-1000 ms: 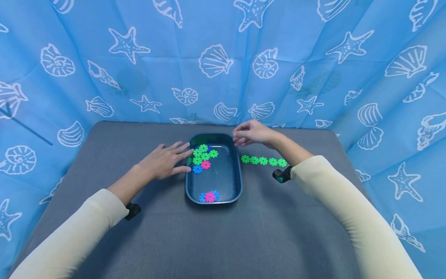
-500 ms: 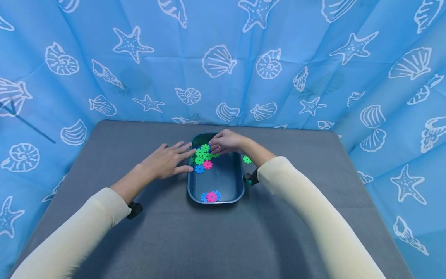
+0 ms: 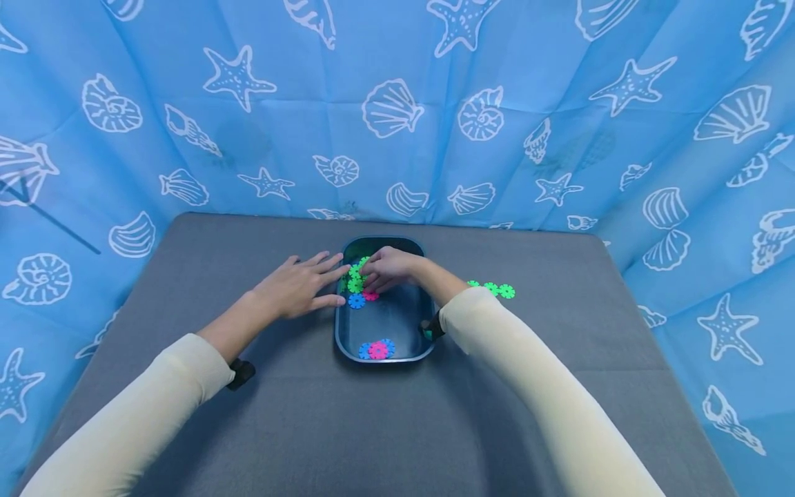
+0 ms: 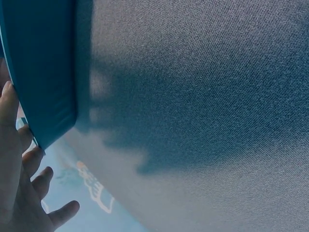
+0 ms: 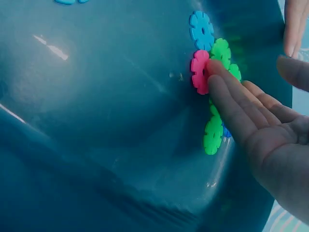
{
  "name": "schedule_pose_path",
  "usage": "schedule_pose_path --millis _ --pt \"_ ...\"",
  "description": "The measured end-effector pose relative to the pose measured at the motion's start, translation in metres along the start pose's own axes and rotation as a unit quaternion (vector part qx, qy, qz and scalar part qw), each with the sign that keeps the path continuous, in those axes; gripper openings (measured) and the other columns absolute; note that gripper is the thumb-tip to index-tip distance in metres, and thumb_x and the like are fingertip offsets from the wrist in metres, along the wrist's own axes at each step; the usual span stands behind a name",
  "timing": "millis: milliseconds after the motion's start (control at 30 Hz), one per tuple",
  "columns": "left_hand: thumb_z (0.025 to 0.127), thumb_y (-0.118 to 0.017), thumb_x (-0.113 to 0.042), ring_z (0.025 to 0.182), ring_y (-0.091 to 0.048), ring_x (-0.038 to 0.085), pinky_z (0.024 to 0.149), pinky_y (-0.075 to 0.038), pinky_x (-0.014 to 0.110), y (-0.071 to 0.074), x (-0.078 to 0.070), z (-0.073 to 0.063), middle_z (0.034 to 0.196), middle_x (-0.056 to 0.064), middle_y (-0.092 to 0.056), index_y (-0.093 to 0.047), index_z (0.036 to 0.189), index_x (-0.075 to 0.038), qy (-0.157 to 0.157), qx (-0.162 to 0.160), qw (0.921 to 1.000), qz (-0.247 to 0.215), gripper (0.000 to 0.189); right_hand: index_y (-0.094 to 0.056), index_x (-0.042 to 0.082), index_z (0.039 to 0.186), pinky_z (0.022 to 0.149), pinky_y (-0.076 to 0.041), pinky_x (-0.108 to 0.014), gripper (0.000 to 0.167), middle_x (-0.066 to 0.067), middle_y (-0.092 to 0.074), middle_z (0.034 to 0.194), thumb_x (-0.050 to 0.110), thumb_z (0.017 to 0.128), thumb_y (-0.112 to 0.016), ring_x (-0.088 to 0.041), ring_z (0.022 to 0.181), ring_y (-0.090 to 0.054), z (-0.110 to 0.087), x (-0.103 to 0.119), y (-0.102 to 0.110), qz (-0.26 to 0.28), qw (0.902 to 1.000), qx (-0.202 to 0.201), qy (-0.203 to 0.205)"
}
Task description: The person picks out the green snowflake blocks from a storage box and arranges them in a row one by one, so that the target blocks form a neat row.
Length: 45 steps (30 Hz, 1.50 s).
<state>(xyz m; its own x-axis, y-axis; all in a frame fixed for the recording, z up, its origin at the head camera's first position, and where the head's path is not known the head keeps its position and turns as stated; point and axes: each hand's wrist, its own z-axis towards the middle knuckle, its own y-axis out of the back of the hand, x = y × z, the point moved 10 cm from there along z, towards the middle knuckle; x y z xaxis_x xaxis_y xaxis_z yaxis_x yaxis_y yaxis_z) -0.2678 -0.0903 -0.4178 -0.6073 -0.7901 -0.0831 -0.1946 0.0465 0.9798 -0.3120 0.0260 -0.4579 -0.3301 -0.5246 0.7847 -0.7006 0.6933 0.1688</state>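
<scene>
Several notched plastic discs lie in a dark blue tray (image 3: 385,324). Green discs (image 3: 355,284) are bunched along its left side, beside a blue disc (image 3: 357,301) and a pink disc (image 5: 200,72). My right hand (image 3: 390,268) reaches in over this bunch and partly covers it. In the right wrist view its fingers (image 5: 236,104) extend onto the pink and green discs. My left hand (image 3: 298,284) lies with spread fingers at the tray's left rim; in the left wrist view its fingertips (image 4: 34,157) are right at that rim.
Near the tray's front wall, a pink disc (image 3: 378,350) overlaps blue ones. On the grey table (image 3: 385,428), right of the tray, green discs (image 3: 491,288) lie in a row partly hidden by my right arm. A blue shell-print curtain (image 3: 397,159) hangs behind.
My right hand has moved left and down from above the tray's right rim into the disc bunch. My left hand stays at the left rim.
</scene>
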Motion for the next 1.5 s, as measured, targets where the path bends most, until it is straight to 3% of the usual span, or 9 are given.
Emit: schedule_pose_path --millis 333,667,1000,1200,1500 --pt "0.099 -0.049 -0.059 0.149 -0.023 0.037 0.109 -0.027 0.069 0.003 -0.002 -0.001 0.163 0.011 -0.024 -0.033 0.157 -0.017 -0.010 -0.006 0.9999 -0.002 0.073 -0.049 -0.006 0.139 0.099 -0.050 -0.044 0.038 -0.024 -0.068 0.120 0.003 0.102 -0.052 -0.033 0.114 -0.065 0.007 0.000 -0.009 -0.013 0.9999 0.006 0.006" --pt "0.099 -0.049 -0.057 0.149 -0.023 0.037 0.109 -0.026 0.069 0.005 -0.002 -0.001 0.163 0.012 -0.024 -0.033 0.157 -0.016 -0.010 -0.009 0.9999 -0.006 0.072 -0.056 -0.009 0.133 0.098 -0.051 -0.043 0.043 -0.017 -0.069 0.114 0.005 0.094 -0.068 -0.028 0.106 -0.069 0.013 0.000 -0.016 -0.008 0.9998 -0.002 0.018" --pt "0.099 -0.048 -0.058 0.148 -0.023 0.038 0.108 -0.026 0.070 0.006 -0.003 0.000 0.163 0.012 -0.023 -0.032 0.157 -0.016 -0.013 -0.008 0.9999 -0.001 0.073 -0.071 -0.003 0.111 0.090 -0.055 -0.042 0.023 -0.019 -0.074 0.102 0.012 0.095 -0.069 -0.030 0.102 -0.071 0.015 -0.002 -0.014 0.003 0.9989 -0.045 0.011" --pt "0.099 -0.050 -0.057 0.148 -0.024 0.039 0.108 -0.027 0.070 0.006 -0.004 0.001 0.163 0.013 -0.025 -0.033 0.157 -0.015 -0.013 -0.007 0.9999 -0.002 0.073 -0.065 -0.006 0.120 0.091 -0.055 -0.043 0.025 -0.019 -0.074 0.102 0.005 0.097 -0.062 -0.030 0.102 -0.071 0.012 0.000 -0.013 -0.004 0.9992 -0.039 0.009" --pt "0.099 -0.049 -0.059 0.149 -0.023 0.037 0.109 -0.026 0.069 0.001 -0.001 0.001 0.164 0.011 -0.023 -0.033 0.157 -0.017 -0.009 -0.001 0.9999 -0.006 0.073 -0.063 -0.006 0.124 0.088 -0.056 -0.045 0.032 -0.020 -0.074 0.092 -0.002 0.093 -0.065 -0.030 0.091 -0.074 0.006 -0.004 -0.003 -0.008 0.9978 -0.066 -0.002"
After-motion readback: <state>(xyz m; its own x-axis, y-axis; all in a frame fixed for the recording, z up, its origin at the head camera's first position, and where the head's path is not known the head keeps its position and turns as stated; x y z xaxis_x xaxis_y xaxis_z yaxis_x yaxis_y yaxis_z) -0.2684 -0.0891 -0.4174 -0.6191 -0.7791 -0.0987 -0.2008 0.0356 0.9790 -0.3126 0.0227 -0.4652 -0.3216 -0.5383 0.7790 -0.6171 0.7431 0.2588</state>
